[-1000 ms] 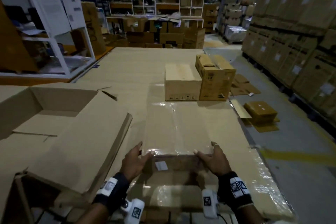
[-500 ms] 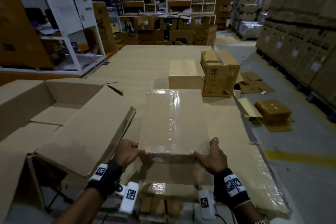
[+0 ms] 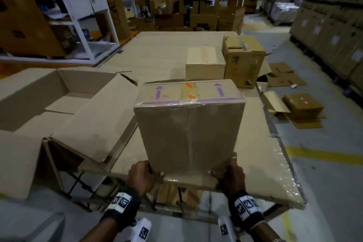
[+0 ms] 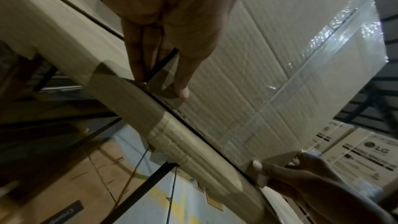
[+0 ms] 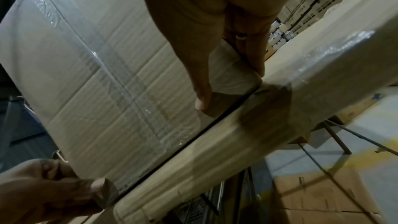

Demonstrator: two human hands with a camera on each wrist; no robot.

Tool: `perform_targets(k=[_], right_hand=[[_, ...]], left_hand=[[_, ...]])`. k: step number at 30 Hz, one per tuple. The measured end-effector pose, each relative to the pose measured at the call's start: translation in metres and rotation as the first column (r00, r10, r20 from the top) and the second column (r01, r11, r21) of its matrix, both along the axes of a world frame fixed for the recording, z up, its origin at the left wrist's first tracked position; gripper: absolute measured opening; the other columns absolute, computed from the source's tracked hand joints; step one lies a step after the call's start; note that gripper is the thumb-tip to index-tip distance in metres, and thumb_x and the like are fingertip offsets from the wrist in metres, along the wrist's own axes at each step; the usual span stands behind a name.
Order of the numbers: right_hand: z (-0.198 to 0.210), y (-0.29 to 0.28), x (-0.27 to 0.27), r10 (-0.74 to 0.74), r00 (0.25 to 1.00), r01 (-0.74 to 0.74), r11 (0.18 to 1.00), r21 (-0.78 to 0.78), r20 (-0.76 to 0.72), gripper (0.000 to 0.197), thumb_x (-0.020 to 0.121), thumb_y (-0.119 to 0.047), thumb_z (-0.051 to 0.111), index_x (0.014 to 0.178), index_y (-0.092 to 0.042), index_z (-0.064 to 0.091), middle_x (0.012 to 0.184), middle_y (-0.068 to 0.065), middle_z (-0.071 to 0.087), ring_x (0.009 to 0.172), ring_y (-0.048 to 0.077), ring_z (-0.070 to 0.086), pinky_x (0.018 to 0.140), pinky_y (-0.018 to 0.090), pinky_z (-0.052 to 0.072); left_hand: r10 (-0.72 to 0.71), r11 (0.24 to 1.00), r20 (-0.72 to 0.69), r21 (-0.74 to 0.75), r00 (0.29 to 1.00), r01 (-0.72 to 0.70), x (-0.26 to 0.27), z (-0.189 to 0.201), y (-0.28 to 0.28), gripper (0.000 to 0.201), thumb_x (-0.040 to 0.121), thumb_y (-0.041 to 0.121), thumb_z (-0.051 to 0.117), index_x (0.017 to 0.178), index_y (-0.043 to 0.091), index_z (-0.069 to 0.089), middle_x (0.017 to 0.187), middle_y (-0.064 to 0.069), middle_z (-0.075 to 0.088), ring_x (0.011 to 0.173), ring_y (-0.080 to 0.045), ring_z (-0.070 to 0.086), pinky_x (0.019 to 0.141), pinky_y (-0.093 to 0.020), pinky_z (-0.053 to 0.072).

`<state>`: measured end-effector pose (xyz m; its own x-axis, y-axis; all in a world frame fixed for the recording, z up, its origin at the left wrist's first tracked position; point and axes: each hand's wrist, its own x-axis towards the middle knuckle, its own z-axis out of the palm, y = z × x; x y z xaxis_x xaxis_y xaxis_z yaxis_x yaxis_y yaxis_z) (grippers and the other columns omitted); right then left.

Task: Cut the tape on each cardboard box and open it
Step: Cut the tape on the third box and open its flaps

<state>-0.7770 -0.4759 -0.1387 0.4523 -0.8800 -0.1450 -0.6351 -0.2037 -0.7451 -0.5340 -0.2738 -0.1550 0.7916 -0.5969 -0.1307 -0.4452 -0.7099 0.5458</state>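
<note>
A sealed cardboard box [image 3: 188, 133] stands tilted up on its near edge at the front of the cardboard-covered table [image 3: 265, 163]. Its broad face is turned toward me, and a side with purple arrows is uppermost. Clear tape [image 3: 189, 139] runs down the middle of that face. My left hand [image 3: 140, 173] grips the lower left corner, thumb on the face and fingers round the side. My right hand [image 3: 228, 171] grips the lower right corner the same way. The wrist views show the box [image 4: 280, 57] [image 5: 96, 74] with its tape [image 4: 312, 74] [image 5: 103, 57], and each thumb pressed near the bottom edge.
A large open box [image 3: 68, 104] with spread flaps lies close on the left. Two more boxes [image 3: 204, 65] [image 3: 243, 61] stand farther back on the table. Flattened cardboard and a small box [image 3: 302, 108] lie on the floor at right. Stacked cartons [image 3: 334, 25] line the right wall.
The box lay flat a second ago. Both hands have lifted its far end, so it now stands up on its near edge, still held at the same two corners.
</note>
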Motion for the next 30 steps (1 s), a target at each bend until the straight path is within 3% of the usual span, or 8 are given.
perform_targets(k=[6, 11, 13, 17, 21, 25, 28, 30], right_hand=[[-0.009, 0.001, 0.006, -0.017, 1.000, 0.017, 0.998, -0.063, -0.005, 0.101, 0.072, -0.029, 0.090, 0.148, -0.001, 0.030, 0.108, 0.022, 0.069, 0.101, 0.044, 0.065, 0.083, 0.040, 0.051], [-0.001, 0.001, 0.013, -0.039, 0.999, 0.039, 0.999, 0.029, -0.005, 0.094, 0.077, -0.035, 0.084, 0.148, -0.012, 0.026, 0.121, 0.015, 0.066, 0.109, 0.037, 0.063, 0.083, 0.034, 0.049], [0.010, -0.001, 0.008, -0.008, 1.000, 0.008, 1.000, 0.012, 0.005, 0.082, 0.076, -0.045, 0.083, 0.140, -0.020, 0.037, 0.122, 0.009, 0.067, 0.108, 0.031, 0.064, 0.085, 0.034, 0.052], [0.079, -0.001, -0.003, 0.030, 0.954, -0.005, 0.997, -0.083, 0.299, 0.073, 0.075, -0.050, 0.083, 0.136, -0.027, 0.049, 0.119, -0.011, 0.064, 0.106, 0.012, 0.062, 0.084, 0.026, 0.052], [0.170, -0.010, 0.003, 0.113, 0.860, -0.055, 0.990, -0.130, 0.497, 0.065, 0.080, -0.052, 0.077, 0.136, -0.031, 0.052, 0.121, -0.020, 0.058, 0.106, -0.007, 0.055, 0.081, 0.014, 0.048], [0.220, -0.036, 0.025, 0.040, 0.929, 0.064, 0.962, -0.266, 0.367, 0.073, 0.078, -0.080, 0.059, 0.122, -0.022, 0.068, 0.113, -0.003, 0.072, 0.099, 0.009, 0.065, 0.071, 0.025, 0.052], [0.223, -0.051, 0.038, -0.032, 0.971, 0.079, 0.979, -0.189, 0.237, 0.077, 0.070, -0.087, 0.058, 0.106, -0.019, 0.070, 0.101, 0.003, 0.072, 0.090, 0.018, 0.067, 0.077, 0.041, 0.060], [0.215, -0.055, 0.039, -0.041, 0.974, 0.075, 0.987, -0.143, 0.224, 0.087, 0.059, -0.095, 0.059, 0.104, -0.021, 0.065, 0.102, 0.003, 0.070, 0.091, 0.020, 0.067, 0.078, 0.046, 0.061]], left_hand=[[-0.010, 0.998, -0.005, -0.062, 1.000, 0.009, 0.008, 0.006, -0.013, 0.026, 0.066, 0.049, 0.083, 0.078, 0.028, 0.073, 0.069, 0.016, 0.072, 0.065, -0.002, 0.069, 0.059, -0.024, 0.058], [-0.101, 0.994, -0.035, -0.042, 0.994, 0.099, 0.020, 0.020, -0.026, 0.025, 0.068, 0.042, 0.083, 0.082, 0.028, 0.068, 0.080, 0.015, 0.071, 0.077, -0.007, 0.070, 0.070, -0.027, 0.060], [-0.132, 0.988, -0.028, -0.079, 0.991, 0.130, 0.025, 0.030, -0.024, 0.031, 0.064, 0.046, 0.080, 0.088, 0.031, 0.069, 0.085, 0.016, 0.073, 0.079, -0.003, 0.070, 0.073, -0.028, 0.061], [-0.167, 0.922, -0.083, -0.367, 0.982, 0.125, 0.029, 0.094, -0.021, 0.046, 0.076, 0.040, 0.084, 0.118, 0.036, 0.065, 0.113, 0.016, 0.071, 0.102, -0.005, 0.068, 0.082, -0.025, 0.058], [-0.157, 0.777, -0.020, -0.620, 0.987, 0.111, 0.033, 0.196, -0.025, 0.059, 0.074, 0.072, 0.072, 0.121, 0.038, 0.068, 0.107, 0.018, 0.075, 0.097, -0.004, 0.071, 0.077, -0.034, 0.061], [-0.145, 0.785, -0.108, -0.617, 0.984, 0.048, 0.042, 0.251, -0.044, 0.070, 0.072, 0.083, 0.063, 0.116, 0.030, 0.073, 0.099, 0.006, 0.078, 0.084, -0.015, 0.075, 0.064, -0.041, 0.064], [-0.089, 0.892, -0.023, -0.448, 0.996, 0.069, 0.042, 0.251, -0.054, 0.065, 0.076, 0.080, 0.061, 0.103, 0.022, 0.072, 0.092, 0.001, 0.076, 0.076, -0.016, 0.073, 0.061, -0.037, 0.064], [-0.119, 0.884, -0.107, -0.463, 0.987, 0.057, 0.041, 0.241, -0.052, 0.062, 0.074, 0.078, 0.065, 0.091, 0.018, 0.073, 0.084, -0.002, 0.076, 0.077, -0.021, 0.074, 0.059, -0.041, 0.064]])
